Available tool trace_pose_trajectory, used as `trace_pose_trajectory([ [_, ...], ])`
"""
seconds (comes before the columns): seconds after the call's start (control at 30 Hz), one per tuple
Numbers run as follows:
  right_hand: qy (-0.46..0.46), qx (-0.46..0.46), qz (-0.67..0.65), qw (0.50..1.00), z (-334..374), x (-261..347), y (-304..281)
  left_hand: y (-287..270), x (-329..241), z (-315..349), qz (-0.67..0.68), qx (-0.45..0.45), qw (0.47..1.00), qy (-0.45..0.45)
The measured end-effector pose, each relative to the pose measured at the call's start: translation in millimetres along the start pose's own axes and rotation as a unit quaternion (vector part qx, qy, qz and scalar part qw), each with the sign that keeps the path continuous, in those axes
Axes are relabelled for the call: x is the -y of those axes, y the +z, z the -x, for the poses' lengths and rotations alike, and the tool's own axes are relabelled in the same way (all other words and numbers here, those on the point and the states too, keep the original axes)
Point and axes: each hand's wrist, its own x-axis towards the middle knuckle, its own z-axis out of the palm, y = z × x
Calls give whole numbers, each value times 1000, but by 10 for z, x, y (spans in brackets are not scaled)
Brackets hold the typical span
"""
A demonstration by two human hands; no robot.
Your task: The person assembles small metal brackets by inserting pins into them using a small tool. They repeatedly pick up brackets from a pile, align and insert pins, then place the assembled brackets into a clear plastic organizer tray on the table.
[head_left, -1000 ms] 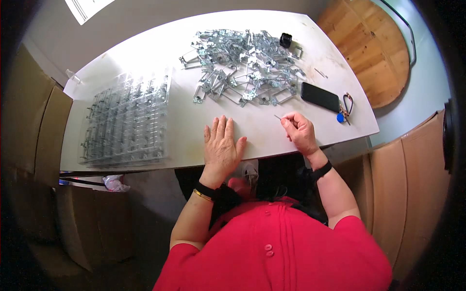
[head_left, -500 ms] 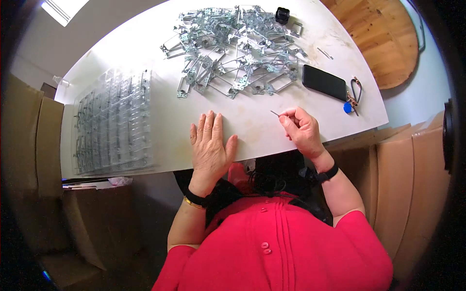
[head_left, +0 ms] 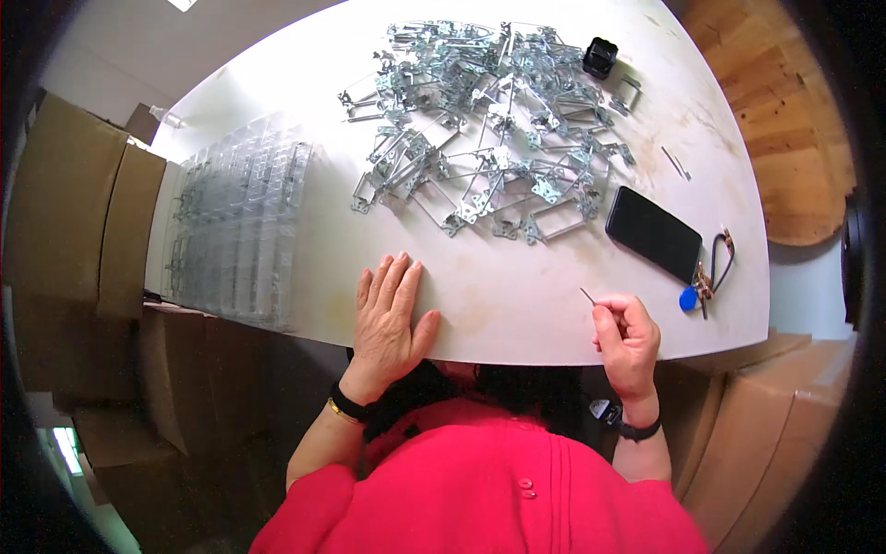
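Note:
My left hand (head_left: 391,316) lies palm down on the white table (head_left: 471,305), fingers stretched out and thumb apart, with nothing in it. My right hand (head_left: 631,340) is closed in a pinch over the table's near edge. Between its thumb and forefinger is a thin metal pin (head_left: 586,295), its free end pointing up and to the left. Beyond both hands spreads a tangled pile of silvery metal brackets (head_left: 498,181) with thin rods. To the left of my left hand stand stacked clear plastic trays (head_left: 242,222) with small metal parts in their rows.
A black phone (head_left: 653,234) lies right of the pile, beside a key ring with a blue tag (head_left: 688,298). Two thin rods (head_left: 676,163) and a small black box (head_left: 600,57) are farther back. Cardboard boxes (head_left: 65,212) flank the table; a round wooden top (head_left: 784,120) stands beyond it.
The whole view has shifted, so table and hands sit lower in the picture. My left hand still lies flat, a little closer to the trays. My right hand keeps its pinch on the pin.

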Motion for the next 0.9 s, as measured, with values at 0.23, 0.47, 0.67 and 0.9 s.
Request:
trace_pose_trajectory([
  [0.23,23,56,-95,994,3,-33,-227,-180,-119,-150,19,22,999,-24],
  [0.47,18,77,-103,991,-14,-34,-278,-376,-282,-584,54,15,994,-93],
  [0.67,7,69,-96,993,-7,-48,-268,-548,-197,-1047,-1,-61,994,-94],
  [0.9,-19,69,-100,992,-6,-84,-249,-380,257,-1289,-18,-48,992,-113],
])
